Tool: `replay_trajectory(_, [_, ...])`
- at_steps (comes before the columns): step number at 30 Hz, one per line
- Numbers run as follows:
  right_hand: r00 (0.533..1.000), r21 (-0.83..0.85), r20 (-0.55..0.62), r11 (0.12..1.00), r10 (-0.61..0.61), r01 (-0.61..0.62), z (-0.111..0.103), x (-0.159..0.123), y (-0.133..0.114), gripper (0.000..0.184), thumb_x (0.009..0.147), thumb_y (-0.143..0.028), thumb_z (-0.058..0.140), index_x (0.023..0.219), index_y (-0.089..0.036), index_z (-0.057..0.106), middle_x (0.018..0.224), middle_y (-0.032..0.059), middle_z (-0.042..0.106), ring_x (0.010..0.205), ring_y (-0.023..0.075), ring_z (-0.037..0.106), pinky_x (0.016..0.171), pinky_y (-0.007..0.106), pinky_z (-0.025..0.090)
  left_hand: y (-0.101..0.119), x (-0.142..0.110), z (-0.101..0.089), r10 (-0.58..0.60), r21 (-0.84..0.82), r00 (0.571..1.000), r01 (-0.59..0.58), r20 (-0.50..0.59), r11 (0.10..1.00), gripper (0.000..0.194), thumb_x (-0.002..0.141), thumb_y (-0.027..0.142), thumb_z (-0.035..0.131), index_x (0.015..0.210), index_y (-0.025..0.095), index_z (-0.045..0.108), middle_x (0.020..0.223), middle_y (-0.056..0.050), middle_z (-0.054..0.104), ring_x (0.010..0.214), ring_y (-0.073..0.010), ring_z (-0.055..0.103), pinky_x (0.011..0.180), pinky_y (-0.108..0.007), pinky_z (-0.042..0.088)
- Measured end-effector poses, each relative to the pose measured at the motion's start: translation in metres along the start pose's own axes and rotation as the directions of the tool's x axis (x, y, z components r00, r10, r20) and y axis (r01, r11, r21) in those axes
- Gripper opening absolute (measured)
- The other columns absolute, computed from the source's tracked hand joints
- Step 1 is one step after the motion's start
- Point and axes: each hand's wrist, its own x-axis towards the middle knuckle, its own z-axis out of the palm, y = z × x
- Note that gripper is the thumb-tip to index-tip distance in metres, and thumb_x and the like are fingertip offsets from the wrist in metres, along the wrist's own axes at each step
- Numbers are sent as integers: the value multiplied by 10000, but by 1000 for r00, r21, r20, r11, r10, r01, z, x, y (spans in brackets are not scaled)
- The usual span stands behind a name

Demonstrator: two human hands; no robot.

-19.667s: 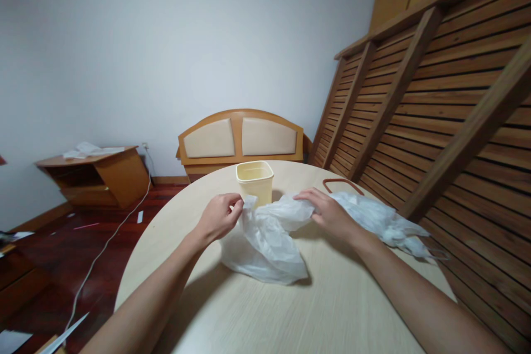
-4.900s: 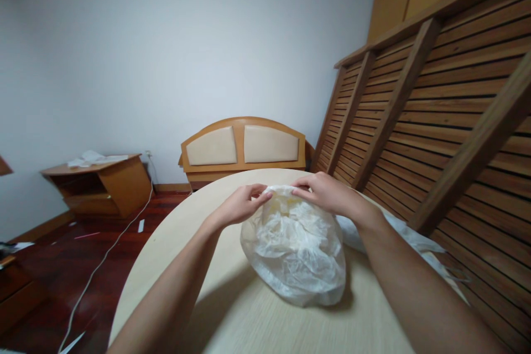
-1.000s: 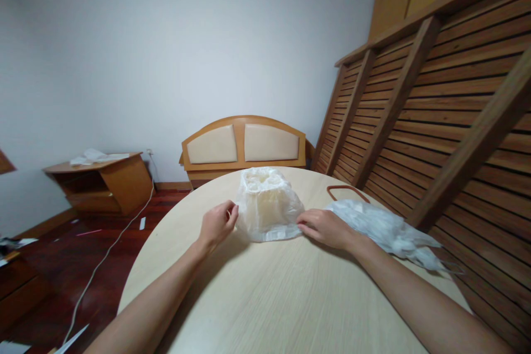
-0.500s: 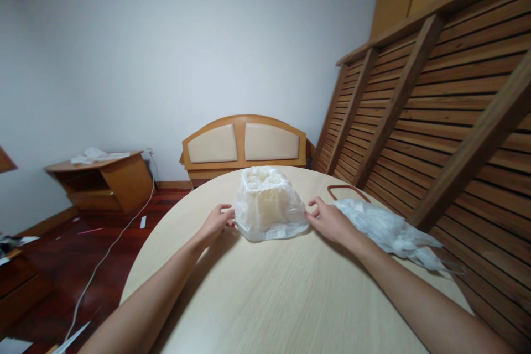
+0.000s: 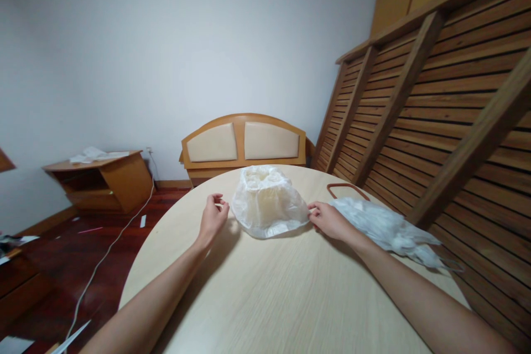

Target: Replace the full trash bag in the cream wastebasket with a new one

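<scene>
A cream plastic container draped in a thin white plastic bag (image 5: 267, 202) stands at the far middle of the round pale wooden table (image 5: 265, 293). My left hand (image 5: 212, 215) hovers just left of the bag, fingers loosely curled, holding nothing and a little apart from it. On the bag's right side, my right hand (image 5: 327, 218) pinches the lower edge of the plastic between thumb and fingers.
A second crumpled white plastic bag (image 5: 385, 227) lies on the table right of my right hand, next to a brown loop (image 5: 346, 188). Slatted wooden panels (image 5: 435, 121) lean along the right. A headboard (image 5: 244, 141) stands behind the table, a low cabinet (image 5: 99, 180) at left.
My left hand has come off the bag's left edge and drawn slightly back. My right hand has closed on the bag's right edge, which is pulled out a little wider.
</scene>
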Motion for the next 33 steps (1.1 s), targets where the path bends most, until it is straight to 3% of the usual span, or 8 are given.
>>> replay_trajectory(2, [1000, 35, 24, 999, 16, -17, -2, 1, 1, 300, 809, -124, 500, 1041, -131, 689, 603, 0, 682, 523, 149, 616, 512, 232, 415, 6, -11, 0, 279, 78, 958, -274, -64, 959, 194, 872, 300, 554, 1035, 196, 537, 909, -43, 620, 769, -180, 605, 676, -298, 494])
replay_trajectory(3, [999, 54, 32, 998, 32, -33, -3, 1, 1, 294, 806, -125, 493, 1010, -134, 704, 598, 1, 677, 510, 145, 604, 491, 229, 404, 10, -19, 1, 477, 128, 878, -468, -45, 874, 112, 886, 275, 545, 972, 204, 550, 862, -34, 615, 757, -177, 599, 683, -299, 495])
replay_trajectory(5, [997, 91, 42, 993, 72, -75, -6, 1, -1, 271, 805, -134, 487, 949, -141, 716, 595, 7, 672, 495, 139, 589, 453, 221, 382, 19, -39, 8, 777, 128, 605, -796, 175, 591, 65, 895, 194, 540, 935, 209, 590, 894, -51, 656, 825, -179, 626, 737, -301, 509])
replay_trajectory(7, [994, 113, 40, 988, 104, -108, -8, 1, -3, 241, 810, -151, 492, 906, -139, 713, 611, 18, 680, 491, 136, 584, 435, 217, 377, 28, -60, 20, 850, 104, 347, -937, 395, 334, 137, 916, 183, 550, 1016, 220, 636, 1036, -70, 699, 885, -190, 647, 768, -318, 518])
replay_trajectory(9, [994, 119, 27, 987, 104, -106, -10, 2, -5, 211, 813, -161, 507, 872, -134, 708, 663, 37, 703, 526, 137, 599, 460, 215, 406, 35, -78, 32, 793, 77, 240, -968, 560, 238, 197, 938, 266, 567, 1112, 227, 652, 1332, -110, 625, 1105, -256, 624, 879, -392, 524])
replay_trajectory(12, [998, 119, 11, 991, 65, -65, -13, 3, -7, 174, 822, -185, 548, 836, -134, 714, 728, 55, 724, 609, 147, 627, 526, 220, 452, 40, -91, 45, 690, 82, 286, -946, 664, 314, 344, 936, 400, 587, 1230, 228, 632, 1540, -140, 444, 1306, -327, 509, 1023, -491, 469])
replay_trajectory(17, [991, 334, 70, 933, 114, -131, -21, 2, -10, 90, 825, -194, 643, 847, -136, 709, 734, 47, 711, 621, 132, 631, 533, 198, 460, 37, -91, 46, 570, 108, 393, -877, 721, 468, 428, 978, 377, 513, 1356, 176, 542, 1470, -113, 532, 1328, -306, 476, 1106, -480, 413])
replay_trajectory(33, [916, 683, 334, 612, 222, -398, -34, -2, -12, 198, 904, -315, 674, 808, -146, 712, 819, 69, 720, 723, 130, 644, 622, 197, 523, 35, -90, 43, 558, 56, 330, -891, 761, 451, 415, 1007, 370, 461, 1375, 187, 520, 1443, -99, 575, 1291, -285, 528, 1087, -462, 404])
